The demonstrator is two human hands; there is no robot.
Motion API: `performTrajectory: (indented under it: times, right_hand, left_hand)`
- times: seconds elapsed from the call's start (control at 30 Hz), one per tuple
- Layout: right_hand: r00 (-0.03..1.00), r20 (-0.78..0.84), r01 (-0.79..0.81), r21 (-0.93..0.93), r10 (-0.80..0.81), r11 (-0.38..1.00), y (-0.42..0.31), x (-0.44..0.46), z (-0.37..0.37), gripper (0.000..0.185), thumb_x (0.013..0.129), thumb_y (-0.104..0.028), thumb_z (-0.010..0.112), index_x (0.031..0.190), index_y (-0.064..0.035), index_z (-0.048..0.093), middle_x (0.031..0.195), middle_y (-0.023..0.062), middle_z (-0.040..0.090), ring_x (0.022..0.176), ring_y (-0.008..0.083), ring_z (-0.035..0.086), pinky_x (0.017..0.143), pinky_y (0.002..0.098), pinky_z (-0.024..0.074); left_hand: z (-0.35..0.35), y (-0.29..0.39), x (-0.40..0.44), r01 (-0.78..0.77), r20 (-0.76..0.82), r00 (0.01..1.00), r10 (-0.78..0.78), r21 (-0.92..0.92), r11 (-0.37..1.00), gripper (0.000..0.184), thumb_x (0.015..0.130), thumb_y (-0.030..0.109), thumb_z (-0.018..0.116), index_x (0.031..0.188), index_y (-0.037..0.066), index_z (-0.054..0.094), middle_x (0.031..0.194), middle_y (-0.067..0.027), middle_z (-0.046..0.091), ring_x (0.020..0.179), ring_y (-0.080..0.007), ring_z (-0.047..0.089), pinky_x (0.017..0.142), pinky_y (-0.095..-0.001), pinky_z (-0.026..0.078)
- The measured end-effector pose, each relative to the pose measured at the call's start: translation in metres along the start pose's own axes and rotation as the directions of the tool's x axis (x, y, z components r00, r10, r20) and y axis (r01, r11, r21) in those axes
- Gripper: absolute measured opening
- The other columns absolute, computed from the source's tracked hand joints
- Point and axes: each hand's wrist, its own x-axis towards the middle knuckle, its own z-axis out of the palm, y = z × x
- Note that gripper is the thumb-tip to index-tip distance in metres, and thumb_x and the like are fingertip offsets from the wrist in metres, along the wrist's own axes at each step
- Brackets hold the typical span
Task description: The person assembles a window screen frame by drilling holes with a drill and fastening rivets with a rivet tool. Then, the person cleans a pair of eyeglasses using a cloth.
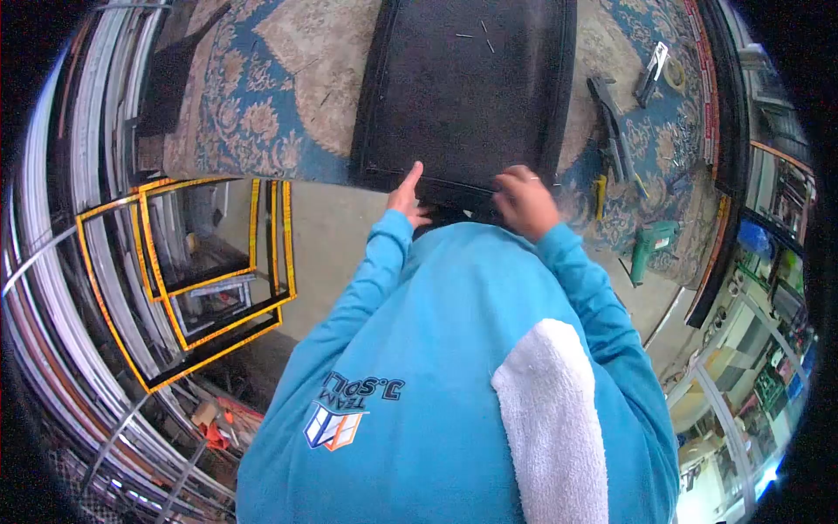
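Observation:
A black framed panel (463,96) lies on the carpet-covered table, its near edge close to my body. My left hand (408,199) is at the panel's near left corner, thumb and fingers spread apart. Near the right end of the same edge, my right hand (526,201) has its fingers curled together, slightly blurred. Whatever those fingers may hold is hidden. Two small thin pieces (487,37) rest on the panel's dark surface.
Right of the panel lie a long dark-handled tool (615,131), a silver-and-black hand tool (650,74), a tape roll (674,74), a yellow-handled tool (601,196) and a green power tool (653,249). Yellow-edged frames (284,236) and long metal profiles (105,105) stand at left.

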Motion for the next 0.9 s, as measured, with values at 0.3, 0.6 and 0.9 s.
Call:
performTrajectory:
  times: [0.3,0.6,0.9]
  right_hand:
    - [0.957,0.272,0.173,-0.260,-0.099,0.950,-0.040,0.031,0.070,0.054,0.078,-0.021,0.070,0.127,-0.0025,0.055,0.119,0.0126,0.053,0.111,0.0294,0.052,0.091,0.0415,0.0455]
    - [0.994,0.111,0.032,-0.415,0.016,0.909,-0.047,0.025,0.099,0.048,0.077,-0.016,0.068,0.121,-0.0025,0.056,0.114,0.0128,0.054,0.108,0.0302,0.053,0.089,0.0402,0.0455]
    - [0.996,0.072,-0.024,-0.420,0.060,0.907,-0.048,0.018,0.090,0.042,0.079,-0.022,0.071,0.114,-0.0030,0.057,0.104,0.0143,0.053,0.096,0.0327,0.055,0.082,0.0411,0.0473]
  left_hand:
    - [0.017,-0.015,0.007,-0.219,-0.192,0.954,0.229,0.074,0.973,0.082,0.067,0.040,0.087,0.114,-0.014,0.048,0.109,-0.0220,0.061,0.092,-0.0310,0.063,0.069,-0.0465,0.055]
    - [0.003,-0.053,0.083,-0.255,-0.233,0.926,0.297,0.194,0.947,0.091,0.065,0.044,0.087,0.115,-0.019,0.043,0.116,-0.0324,0.057,0.106,-0.0381,0.060,0.092,-0.0419,0.051]
    - [0.012,-0.029,0.034,-0.202,-0.205,0.951,0.231,0.156,0.967,0.096,0.067,0.045,0.085,0.120,-0.020,0.038,0.118,-0.0334,0.056,0.107,-0.0399,0.060,0.097,-0.0423,0.047]
